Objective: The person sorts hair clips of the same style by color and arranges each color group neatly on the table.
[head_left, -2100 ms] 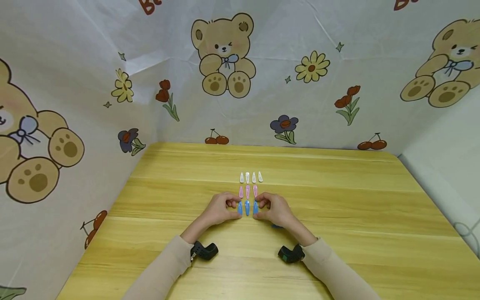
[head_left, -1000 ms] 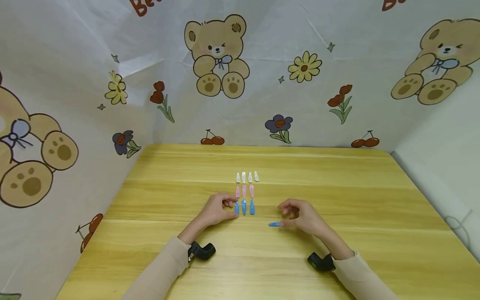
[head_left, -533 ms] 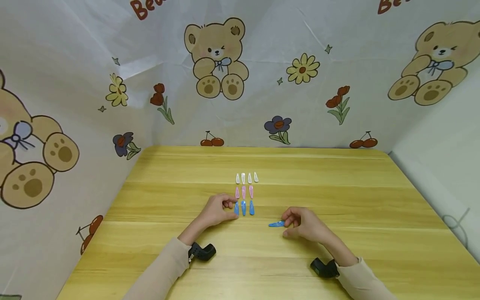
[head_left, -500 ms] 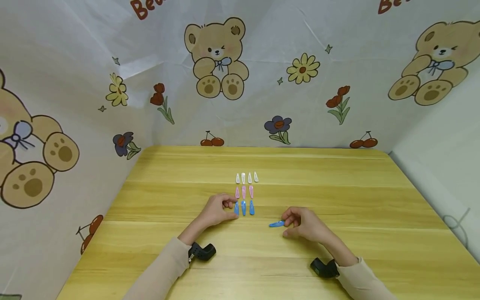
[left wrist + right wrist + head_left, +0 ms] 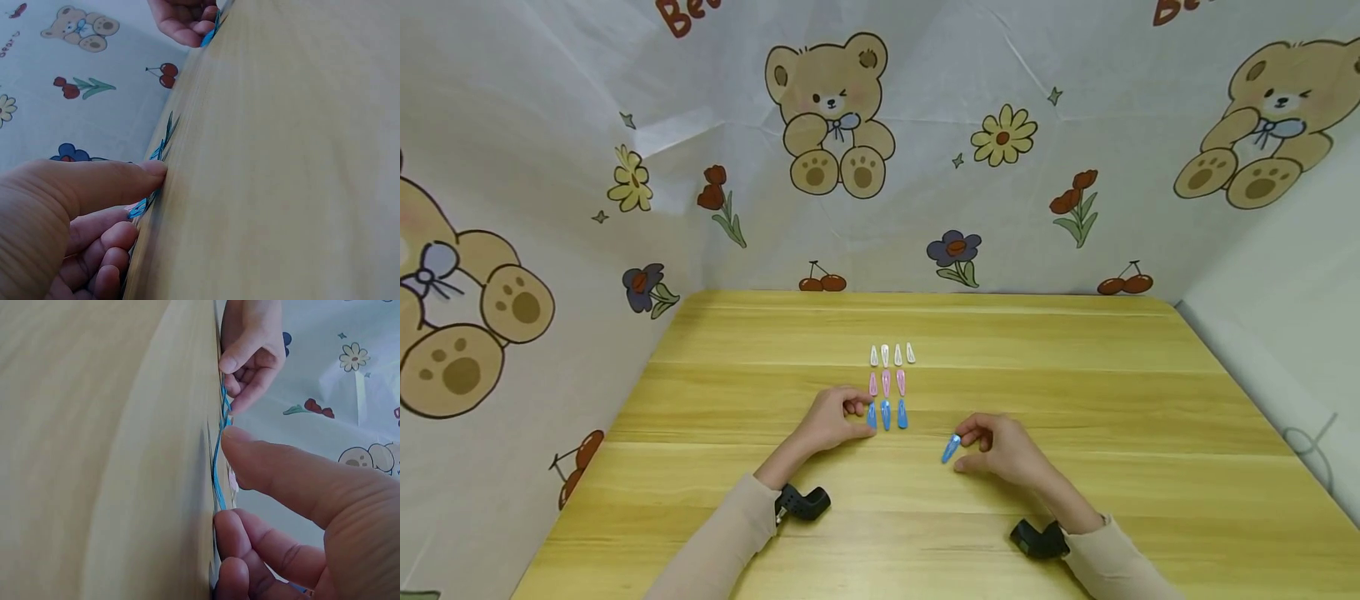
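Blue snap hair clips form the nearest row. In the head view my left hand [image 5: 837,418] holds the leftmost blue hair clip [image 5: 872,415] lengthwise, forefinger at its top end and thumb at its bottom. Beside it lie a middle blue clip [image 5: 886,414] and a right blue clip [image 5: 902,413]. My right hand [image 5: 1006,450], farther right, has a separate blue clip [image 5: 951,448], tilted, at its fingertips. The forefinger touches its upper end, and the thumb sits close by the lower end. In the right wrist view that clip [image 5: 217,478] spans between thumb and forefinger.
Beyond the blue row stand a row of pink clips [image 5: 886,383] and a row of white clips [image 5: 885,356]. The wooden table [image 5: 1075,375] meets a bear-print cloth [image 5: 910,225] at its back edge. Each wrist carries a black camera [image 5: 803,503].
My right hand left the right-hand blue clip and moved right to the separate one. That clip has turned from nearly sideways to a steep slant. My left hand stays in place.
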Demonstrator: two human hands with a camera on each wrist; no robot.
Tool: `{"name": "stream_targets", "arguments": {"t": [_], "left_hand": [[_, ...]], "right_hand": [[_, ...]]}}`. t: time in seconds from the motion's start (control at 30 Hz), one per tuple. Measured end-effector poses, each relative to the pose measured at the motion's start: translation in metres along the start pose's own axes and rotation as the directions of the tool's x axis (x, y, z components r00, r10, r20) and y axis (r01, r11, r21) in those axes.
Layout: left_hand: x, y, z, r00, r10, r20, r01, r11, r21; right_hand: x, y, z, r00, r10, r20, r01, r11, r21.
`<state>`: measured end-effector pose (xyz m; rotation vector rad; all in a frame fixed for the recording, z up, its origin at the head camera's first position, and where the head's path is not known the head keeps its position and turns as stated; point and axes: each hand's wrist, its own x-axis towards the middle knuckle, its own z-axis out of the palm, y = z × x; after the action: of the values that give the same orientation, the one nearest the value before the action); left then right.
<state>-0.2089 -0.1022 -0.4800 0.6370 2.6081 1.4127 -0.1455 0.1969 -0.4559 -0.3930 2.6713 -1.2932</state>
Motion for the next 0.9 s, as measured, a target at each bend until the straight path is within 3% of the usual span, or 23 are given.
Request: {"name": "stream_targets", "arguments": {"t": [0.27, 0.47, 0.77, 0.9], "left_hand": [[0.0, 0.001, 0.0, 1.0, 0.001, -0.001, -0.001, 1.0, -0.005], [-0.001, 0.001, -0.001, 1.0, 0.003, -0.002, -0.003, 1.0, -0.002], [-0.001, 0.001, -0.001, 1.0, -0.008, -0.002, 0.008, 1.0, 0.012], [0.0, 0.001, 0.0, 1.0, -0.012, -0.005, 0.012, 1.0, 0.015]], "right_hand": [[0.001, -0.001, 0.011, 0.994, 0.064, -0.085, -0.07, 0.995, -0.075], [0.0, -0.003, 0.016, 0.991, 0.043, -0.125, -0.062, 0.986, -0.152], [0.0, -0.005, 0.018, 0.992, 0.015, -0.128, -0.04, 0.98, -0.196], [0.0, -0.005, 0.016, 0.993, 0.01, -0.116, -0.03, 0.985, -0.17]]}}
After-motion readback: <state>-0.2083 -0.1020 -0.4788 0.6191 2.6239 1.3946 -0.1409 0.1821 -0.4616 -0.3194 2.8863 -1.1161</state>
